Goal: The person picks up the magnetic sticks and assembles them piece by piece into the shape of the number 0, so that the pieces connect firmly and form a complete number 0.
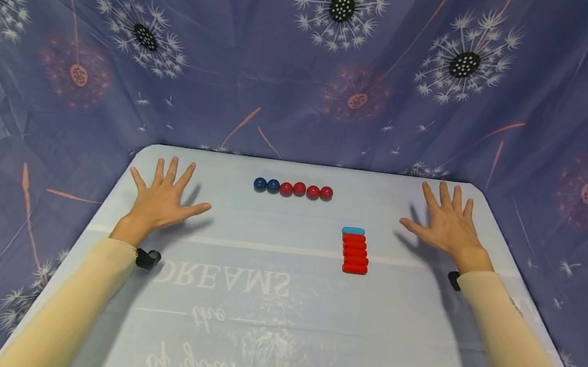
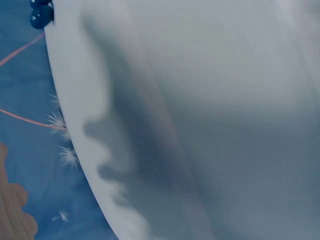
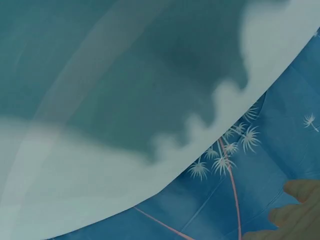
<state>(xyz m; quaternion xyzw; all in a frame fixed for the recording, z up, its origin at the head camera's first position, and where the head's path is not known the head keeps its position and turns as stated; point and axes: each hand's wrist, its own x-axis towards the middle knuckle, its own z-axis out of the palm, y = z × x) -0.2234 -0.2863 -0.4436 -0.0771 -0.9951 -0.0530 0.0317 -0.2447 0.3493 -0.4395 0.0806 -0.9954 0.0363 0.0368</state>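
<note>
Both hands are laid flat over the pale table (image 1: 265, 338), palms down, with nothing held. The left hand (image 1: 163, 199) is spread wide near the table's far left corner; the right hand (image 1: 446, 225) is likewise splayed near the far right corner. Between them, close to the far edge, a row of balls is seen: two blue balls (image 1: 266, 185) on the left, touching four red balls (image 1: 306, 190) to their right. Nearer the right hand, a stack-like column of red oblong pieces (image 1: 355, 253) is laid out, capped at its far end by a light blue piece (image 1: 353, 231). A dandelion-printed cloth (image 1: 308, 58) is hung behind the table. In the left wrist view, the blue balls (image 2: 40, 15) are glimpsed at the table's edge.
</note>
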